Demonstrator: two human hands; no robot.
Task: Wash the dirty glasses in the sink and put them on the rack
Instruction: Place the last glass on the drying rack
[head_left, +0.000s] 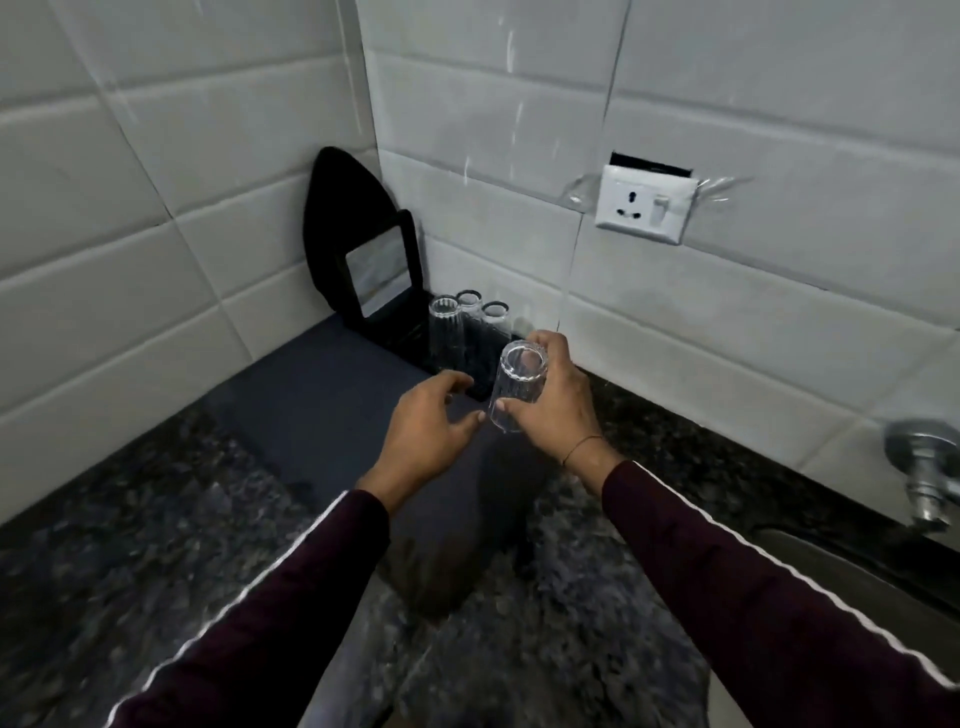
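Observation:
My right hand (558, 400) grips a clear ribbed glass (518, 385), held upside down and tilted over the near end of the black rack (480, 388). My left hand (428, 421) hovers just left of that glass with its fingers apart and nothing in it. Three clear glasses stand upside down on the rack by the wall: one at the left (445, 332), one behind it (469, 305), one at the right (494, 318). The rack lies on a dark grey mat (322, 410) in the corner of the counter.
A black-framed mirror (378, 278) leans in the tiled corner behind the rack. A white wall socket (644, 203) sits above the counter. The steel tap (927, 480) and the sink's rim (852, 577) are at the right edge. Speckled granite counter (130, 545) spreads to the left.

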